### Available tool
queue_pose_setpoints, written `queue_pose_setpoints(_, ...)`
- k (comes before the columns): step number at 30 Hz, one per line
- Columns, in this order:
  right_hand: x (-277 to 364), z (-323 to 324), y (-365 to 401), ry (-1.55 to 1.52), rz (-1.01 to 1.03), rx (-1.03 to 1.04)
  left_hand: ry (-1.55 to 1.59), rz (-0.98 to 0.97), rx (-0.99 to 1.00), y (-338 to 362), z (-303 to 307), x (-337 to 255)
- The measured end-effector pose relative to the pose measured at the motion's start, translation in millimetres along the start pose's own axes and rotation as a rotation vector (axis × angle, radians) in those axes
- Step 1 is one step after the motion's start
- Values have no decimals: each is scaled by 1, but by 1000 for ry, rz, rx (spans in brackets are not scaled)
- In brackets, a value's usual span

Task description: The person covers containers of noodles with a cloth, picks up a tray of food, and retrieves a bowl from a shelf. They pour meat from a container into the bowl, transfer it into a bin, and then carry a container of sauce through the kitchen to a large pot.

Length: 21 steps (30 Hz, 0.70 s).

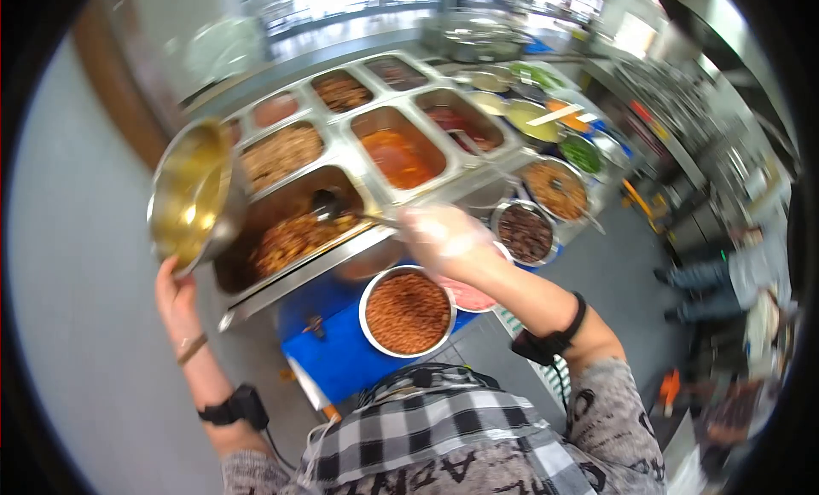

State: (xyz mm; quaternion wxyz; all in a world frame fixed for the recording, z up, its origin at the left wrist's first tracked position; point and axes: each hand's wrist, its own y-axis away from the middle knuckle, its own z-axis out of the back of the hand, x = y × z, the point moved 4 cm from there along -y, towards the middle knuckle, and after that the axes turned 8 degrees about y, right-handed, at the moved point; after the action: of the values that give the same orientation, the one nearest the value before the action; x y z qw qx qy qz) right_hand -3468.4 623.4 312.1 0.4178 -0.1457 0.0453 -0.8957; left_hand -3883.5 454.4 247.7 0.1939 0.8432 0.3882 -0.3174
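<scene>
Nearest me, a round pan of reddish-brown food [408,312] stands before the tray counter. Just beyond, the gloved right hand [445,239], blurred, looks wrapped around the handle of the ladle [324,204], whose scoop dips into the near-left tray [286,203] among browned food [294,241]. At left, the left hand [175,286] pinches the lower rim of the tilted metal bowl [192,192], at that tray's left end. I'd grip this rim firmly, hold the bowl close, and lift scoops level, clear of the orange-sauced tray [368,120] farther off.
</scene>
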Motion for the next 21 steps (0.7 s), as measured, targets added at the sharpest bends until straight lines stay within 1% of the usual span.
queue_pose_setpoints(1,-2,-1,-10,100,105,-83,8,33,-68,3,-6,2)
queue_pose_setpoints(2,-5,-4,-23,202,217,-155,66,74,-81,-1,-6,2)
queue_pose_setpoints(3,-9,0,-33,200,211,-128,82,126,-29,-19,5,2)
queue_pose_setpoints(4,-12,3,-43,194,212,-100,91,117,-39,-18,-4,6)
queue_pose_setpoints(5,-15,4,-57,347,203,-170,101,103,-54,-16,-16,5)
queue_pose_setpoints(6,-21,5,-63,504,198,-234,97,132,-26,-16,-25,7)
queue_pose_setpoints(8,-27,39,-41,301,211,-628,105,228,78,-18,-46,14)
queue_pose_setpoints(9,-31,51,-26,199,220,-696,88,224,42,-5,-69,20)
queue_pose_setpoints(10,-35,57,-8,211,200,-699,84,241,57,3,-84,28)
queue_pose_setpoints(12,-49,61,32,76,72,-607,33,243,166,14,-113,44)
queue_pose_setpoints(13,-62,51,55,25,75,-650,27,260,182,22,-129,55)
queue_pose_setpoints(14,-78,35,82,-24,78,-694,40,319,254,31,-150,68)
queue_pose_setpoints(15,-91,24,111,-47,-5,-666,54,378,325,43,-171,83)
queue_pose_setpoints(16,-100,16,142,-74,-85,-637,49,392,337,62,-194,100)
queue_pose_setpoints(18,-122,5,206,-184,-307,-472,22,443,394,101,-240,133)
queue_pose_setpoints(19,-134,-3,240,-181,-409,-436,2,488,553,107,-252,155)
queue_pose_setpoints(20,-146,-12,275,-178,-509,-396,30,523,521,133,-273,178)
queue_pose_setpoints(21,-159,-23,312,-171,-625,-347,25,612,556,150,-291,203)
